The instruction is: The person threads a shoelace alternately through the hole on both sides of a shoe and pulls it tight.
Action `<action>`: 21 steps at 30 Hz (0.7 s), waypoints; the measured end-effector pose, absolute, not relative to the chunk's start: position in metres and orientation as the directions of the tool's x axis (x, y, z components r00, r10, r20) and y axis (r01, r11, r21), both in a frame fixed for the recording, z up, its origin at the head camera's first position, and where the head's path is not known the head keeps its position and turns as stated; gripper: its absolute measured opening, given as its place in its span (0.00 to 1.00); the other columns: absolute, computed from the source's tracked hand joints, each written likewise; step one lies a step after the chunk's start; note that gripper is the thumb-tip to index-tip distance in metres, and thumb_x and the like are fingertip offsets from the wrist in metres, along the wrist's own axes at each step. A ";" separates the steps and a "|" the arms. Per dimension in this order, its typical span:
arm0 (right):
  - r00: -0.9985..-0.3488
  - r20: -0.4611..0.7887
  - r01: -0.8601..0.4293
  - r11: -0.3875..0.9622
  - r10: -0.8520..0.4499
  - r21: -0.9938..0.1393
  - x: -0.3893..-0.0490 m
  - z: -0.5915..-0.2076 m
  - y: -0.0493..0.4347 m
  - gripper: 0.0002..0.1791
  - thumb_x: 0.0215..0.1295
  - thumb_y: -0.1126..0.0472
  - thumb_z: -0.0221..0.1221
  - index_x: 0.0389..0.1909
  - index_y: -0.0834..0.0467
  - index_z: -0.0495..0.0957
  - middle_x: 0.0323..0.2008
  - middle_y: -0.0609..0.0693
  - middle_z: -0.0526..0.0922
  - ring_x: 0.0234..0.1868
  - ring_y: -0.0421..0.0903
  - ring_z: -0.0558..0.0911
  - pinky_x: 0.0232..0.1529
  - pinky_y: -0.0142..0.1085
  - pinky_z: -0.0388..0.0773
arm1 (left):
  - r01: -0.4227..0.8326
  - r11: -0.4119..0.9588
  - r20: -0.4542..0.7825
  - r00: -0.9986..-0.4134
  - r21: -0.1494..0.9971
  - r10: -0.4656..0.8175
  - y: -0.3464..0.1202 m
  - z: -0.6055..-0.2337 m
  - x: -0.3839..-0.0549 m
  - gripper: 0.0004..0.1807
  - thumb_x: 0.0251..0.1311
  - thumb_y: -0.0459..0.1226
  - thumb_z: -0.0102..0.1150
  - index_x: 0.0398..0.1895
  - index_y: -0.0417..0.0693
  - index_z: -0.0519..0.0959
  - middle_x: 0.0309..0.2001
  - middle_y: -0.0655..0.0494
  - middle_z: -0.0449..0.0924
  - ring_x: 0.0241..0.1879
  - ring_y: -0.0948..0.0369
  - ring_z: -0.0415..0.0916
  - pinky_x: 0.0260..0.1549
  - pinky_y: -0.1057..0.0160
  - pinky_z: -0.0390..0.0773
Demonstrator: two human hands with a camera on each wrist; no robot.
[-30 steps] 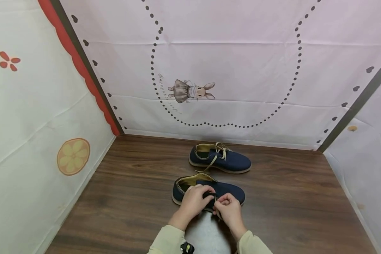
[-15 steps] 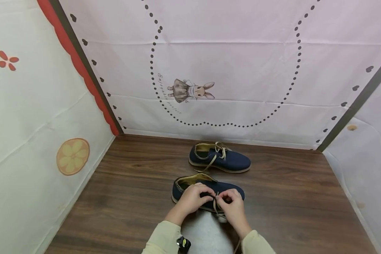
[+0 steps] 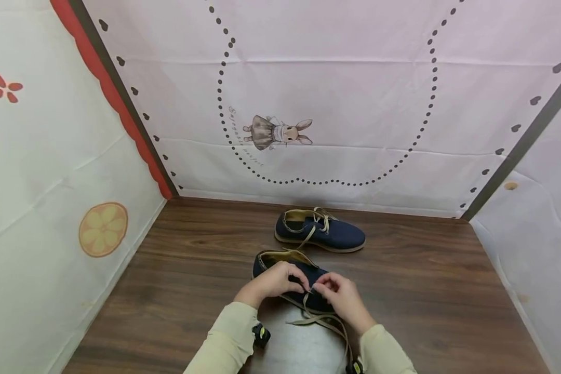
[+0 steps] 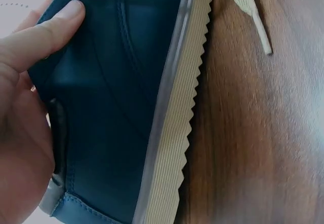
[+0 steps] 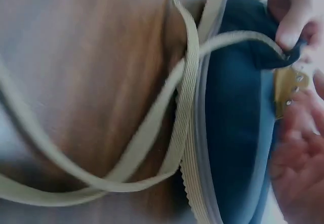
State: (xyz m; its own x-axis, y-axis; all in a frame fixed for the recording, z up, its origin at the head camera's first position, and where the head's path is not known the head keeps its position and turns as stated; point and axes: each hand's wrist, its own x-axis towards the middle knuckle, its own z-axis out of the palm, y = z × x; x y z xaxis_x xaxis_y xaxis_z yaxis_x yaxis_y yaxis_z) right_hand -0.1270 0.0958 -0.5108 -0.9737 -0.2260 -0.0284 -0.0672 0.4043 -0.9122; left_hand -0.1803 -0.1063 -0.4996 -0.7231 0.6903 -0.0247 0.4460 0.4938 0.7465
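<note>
Left hand [image 3: 278,280] clamped on near shoe [image 4: 106,97], right hand [image 3: 343,296] unclear.
Near shoe is 1 of 2, in front of me on the wood floor [image 3: 425,291]. My left thumb is on its eyelet flap, fingers behind. My right is just beside the left at that flap, fingertips bent in; can't tell if they're on the lace [image 5: 191,82] or free. That's 1 lace, running from the flap down the near shoe's side facing me, looped on the floor there; 1 tip visible. Far shoe [image 3: 343,236]: just beyond the near shoe, toe pointing the same way, own lace threaded. 2 sleeves, 2 black wrist devices on my side of the near shoe.
</note>
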 end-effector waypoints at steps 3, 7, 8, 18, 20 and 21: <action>-0.953 -0.055 -0.095 0.463 -0.299 -0.881 -0.139 -0.512 0.097 0.09 0.61 0.54 0.60 0.34 0.55 0.82 0.30 0.45 0.81 0.30 0.39 0.77 0.30 0.33 0.74 | 0.520 0.643 0.038 -0.793 0.562 0.609 -0.098 -0.496 -0.167 0.05 0.53 0.35 0.65 0.29 0.57 0.82 0.33 0.67 0.78 0.39 0.67 0.71 0.44 0.64 0.67; -0.938 -0.008 -0.161 0.455 -0.346 -0.876 -0.147 -0.516 0.099 0.05 0.62 0.58 0.60 0.33 0.55 0.82 0.33 0.45 0.81 0.33 0.40 0.77 0.34 0.33 0.73 | 0.423 0.869 0.191 -0.904 0.257 0.383 -0.078 -0.493 -0.138 0.04 0.52 0.40 0.65 0.31 0.59 0.80 0.41 0.59 0.75 0.46 0.56 0.67 0.39 0.52 0.61; -0.938 0.010 -0.170 0.437 -0.346 -0.883 -0.149 -0.516 0.099 0.05 0.62 0.59 0.59 0.32 0.56 0.81 0.33 0.46 0.81 0.33 0.41 0.77 0.35 0.33 0.73 | 0.382 0.891 0.227 -0.916 0.247 0.330 -0.074 -0.496 -0.132 0.05 0.52 0.39 0.65 0.32 0.59 0.80 0.43 0.56 0.74 0.46 0.54 0.66 0.37 0.52 0.63; -0.989 -0.112 0.115 -0.026 -0.093 -0.993 -0.161 -0.507 0.119 0.07 0.70 0.66 0.47 0.40 0.67 0.65 0.28 0.61 0.82 0.25 0.50 0.83 0.23 0.33 0.74 | 0.496 0.597 0.217 -0.851 0.631 0.478 -0.095 -0.511 -0.144 0.07 0.53 0.30 0.55 0.26 0.54 0.77 0.39 0.61 0.68 0.42 0.60 0.63 0.41 0.63 0.68; -0.989 -0.137 0.141 -0.091 -0.049 -0.986 -0.162 -0.504 0.124 0.05 0.71 0.65 0.45 0.39 0.65 0.64 0.29 0.58 0.82 0.23 0.49 0.83 0.22 0.33 0.73 | 0.493 0.557 0.190 -0.837 0.669 0.512 -0.099 -0.510 -0.149 0.07 0.50 0.31 0.52 0.24 0.54 0.75 0.37 0.63 0.67 0.42 0.61 0.61 0.40 0.64 0.66; -0.988 -0.148 0.151 -0.119 -0.036 -0.981 -0.163 -0.504 0.127 0.05 0.71 0.65 0.44 0.39 0.64 0.64 0.30 0.58 0.82 0.23 0.48 0.83 0.22 0.32 0.73 | 0.494 0.544 0.185 -0.831 0.679 0.525 -0.100 -0.509 -0.151 0.06 0.49 0.32 0.52 0.23 0.54 0.75 0.36 0.63 0.66 0.42 0.61 0.61 0.40 0.64 0.66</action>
State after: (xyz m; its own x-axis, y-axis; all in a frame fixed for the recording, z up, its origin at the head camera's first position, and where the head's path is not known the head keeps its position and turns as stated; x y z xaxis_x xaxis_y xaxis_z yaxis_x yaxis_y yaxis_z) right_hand -0.1626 0.1265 -0.5037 -0.9884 -0.0360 -0.1476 0.1509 -0.1189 -0.9814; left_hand -0.1506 -0.0997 -0.5092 -0.8311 0.5246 0.1846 0.4939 0.5436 0.6787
